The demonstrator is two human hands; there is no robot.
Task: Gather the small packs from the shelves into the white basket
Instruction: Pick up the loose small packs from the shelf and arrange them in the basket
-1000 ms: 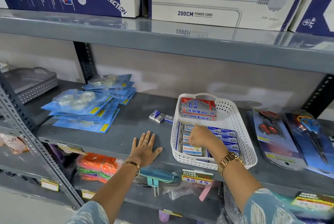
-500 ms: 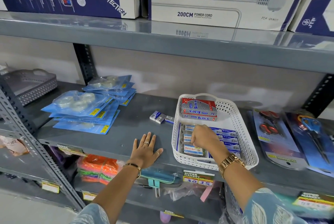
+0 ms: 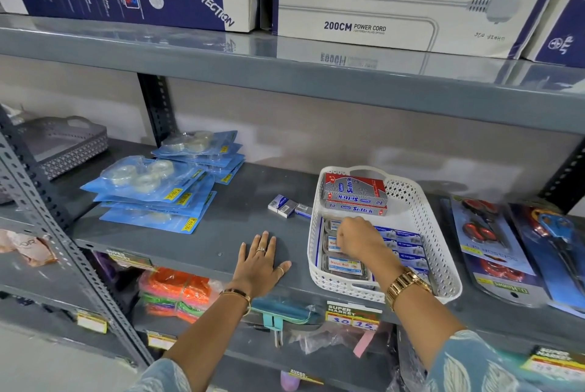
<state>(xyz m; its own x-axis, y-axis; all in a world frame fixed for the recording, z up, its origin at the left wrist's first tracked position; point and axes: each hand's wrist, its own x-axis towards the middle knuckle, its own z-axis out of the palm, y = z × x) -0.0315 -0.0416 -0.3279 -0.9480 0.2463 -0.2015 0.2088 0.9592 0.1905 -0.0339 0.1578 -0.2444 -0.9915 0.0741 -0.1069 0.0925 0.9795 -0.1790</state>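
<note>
A white perforated basket (image 3: 434, 243) stands on the grey middle shelf (image 3: 221, 233). Inside it, two red boxes (image 3: 354, 194) are stacked at the back. Clear labelled packs (image 3: 345, 266) fill the front left and small blue packs (image 3: 408, 246) the right. My right hand (image 3: 357, 239) reaches into the basket with fingers curled down onto the packs; the fingertips are hidden, so a hold cannot be judged. My left hand (image 3: 258, 262) lies flat on the shelf with fingers spread, left of the basket. Three small blue-and-white packs (image 3: 286, 205) sit on the shelf just left of the basket's back corner.
Blue blister packs of tape rolls (image 3: 152, 182) are piled at the shelf's left. Carded scissors (image 3: 487, 243) lie right of the basket. A grey basket (image 3: 63, 144) sits far left behind a perforated post (image 3: 47, 201). Large power-cord boxes (image 3: 364, 11) fill the upper shelf.
My right hand has shifted slightly to the right inside the basket. My left hand has stayed flat on the shelf.
</note>
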